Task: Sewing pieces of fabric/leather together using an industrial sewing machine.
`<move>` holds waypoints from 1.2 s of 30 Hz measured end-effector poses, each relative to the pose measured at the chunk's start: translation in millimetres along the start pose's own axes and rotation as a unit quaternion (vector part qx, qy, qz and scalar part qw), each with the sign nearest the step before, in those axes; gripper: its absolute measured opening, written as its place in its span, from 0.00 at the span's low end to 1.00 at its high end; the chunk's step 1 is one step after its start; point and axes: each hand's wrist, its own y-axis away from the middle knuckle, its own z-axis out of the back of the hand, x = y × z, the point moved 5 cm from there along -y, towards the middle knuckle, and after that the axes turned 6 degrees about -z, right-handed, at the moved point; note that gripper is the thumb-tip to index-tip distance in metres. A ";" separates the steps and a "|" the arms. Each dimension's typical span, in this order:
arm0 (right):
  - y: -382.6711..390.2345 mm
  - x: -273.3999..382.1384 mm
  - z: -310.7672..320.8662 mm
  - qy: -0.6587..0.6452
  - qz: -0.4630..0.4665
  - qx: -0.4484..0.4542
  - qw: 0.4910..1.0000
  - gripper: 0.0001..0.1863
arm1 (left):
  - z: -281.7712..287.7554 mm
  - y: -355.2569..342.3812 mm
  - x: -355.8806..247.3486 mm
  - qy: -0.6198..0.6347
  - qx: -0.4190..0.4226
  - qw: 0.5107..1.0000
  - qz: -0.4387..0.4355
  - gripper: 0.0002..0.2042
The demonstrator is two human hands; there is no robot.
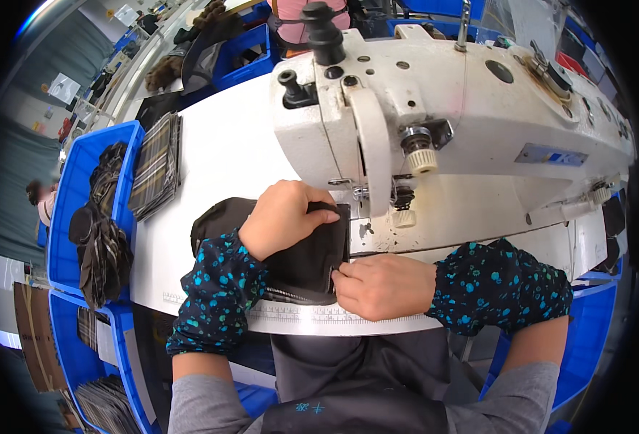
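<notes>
Dark-brown fabric piece (301, 260), one, zip (290, 295) along near edge: lying on white worktop (218, 137), just left of sewing machine (420, 108) needle area; far right corner pinched in fingers of my left hand (283, 215), near right edge gripped by my right hand (384, 286)

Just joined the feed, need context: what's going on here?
A person at a white sewing machine has both hands on a dark cloth piece lying on the table. The left hand rests at its upper part, close to the needle area; the right hand pinches its lower right edge. A zipper shows along the near edge. Plaid pieces lie to the left, beside a blue bin.
</notes>
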 end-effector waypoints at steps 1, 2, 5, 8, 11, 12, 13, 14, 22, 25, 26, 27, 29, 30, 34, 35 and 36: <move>2.6 2.9 -0.4 0.014 0.018 0.004 1.000 0.12 | -4.4 0.0 2.5 0.004 0.011 1.000 0.029 0.10; 4.6 6.7 -0.4 0.028 0.037 0.007 0.999 0.12 | -7.3 1.7 -0.7 0.004 0.014 1.000 0.026 0.10; 11.1 18.0 4.4 0.021 0.046 -0.022 0.998 0.13 | -9.6 10.2 -21.7 0.025 -0.012 1.000 -0.009 0.09; 9.7 14.6 16.5 0.065 0.007 -0.079 0.995 0.12 | -7.1 9.4 -29.0 -0.002 -0.004 1.000 -0.005 0.09; 10.4 14.9 19.0 0.135 -0.043 -0.119 0.983 0.11 | -5.0 6.3 -25.9 -0.018 -0.010 1.000 -0.004 0.10; 11.0 15.1 18.2 0.162 -0.061 -0.123 0.977 0.10 | -4.1 6.9 -25.9 -0.017 -0.009 1.000 -0.003 0.10; 9.3 14.5 20.0 0.161 -0.061 -0.123 0.977 0.10 | -3.4 7.9 -25.6 -0.013 0.000 1.000 0.001 0.10; 7.2 13.3 24.8 0.169 -0.071 -0.134 0.974 0.11 | -3.3 8.4 -24.8 -0.008 0.009 1.000 0.005 0.10; 10.8 2.3 4.7 0.192 -0.126 -0.057 0.972 0.15 | 1.0 12.5 -19.4 0.033 -0.012 0.999 -0.014 0.08; 10.8 2.3 2.8 0.198 -0.119 -0.066 0.971 0.15 | -3.1 12.4 -16.1 0.033 -0.033 0.999 -0.009 0.07; 10.5 2.5 2.7 0.197 -0.118 -0.066 0.971 0.15 | -4.7 12.4 -15.5 0.018 -0.042 0.999 0.002 0.07; 10.2 2.7 2.6 0.197 -0.118 -0.065 0.971 0.15 | -6.5 11.6 -16.7 0.018 -0.042 0.999 0.004 0.07; 9.4 4.3 4.3 0.197 -0.115 -0.065 0.971 0.15 | -7.1 10.0 -19.4 -0.006 -0.050 0.998 0.027 0.06; 9.2 5.2 4.6 0.200 -0.115 -0.057 0.971 0.15 | -7.3 9.5 -20.9 -0.007 -0.051 0.998 0.029 0.06; 8.9 5.2 4.0 0.200 -0.111 -0.042 0.973 0.17 | -7.6 5.8 -22.7 -0.028 -0.053 0.996 0.065 0.06; 8.3 4.6 4.0 0.200 -0.110 -0.042 0.973 0.17 | -7.8 5.1 -23.4 -0.037 -0.050 0.995 0.076 0.06; 7.5 4.5 5.4 0.190 -0.106 -0.056 0.974 0.16 | -8.4 4.9 -24.7 -0.036 -0.051 0.995 0.077 0.06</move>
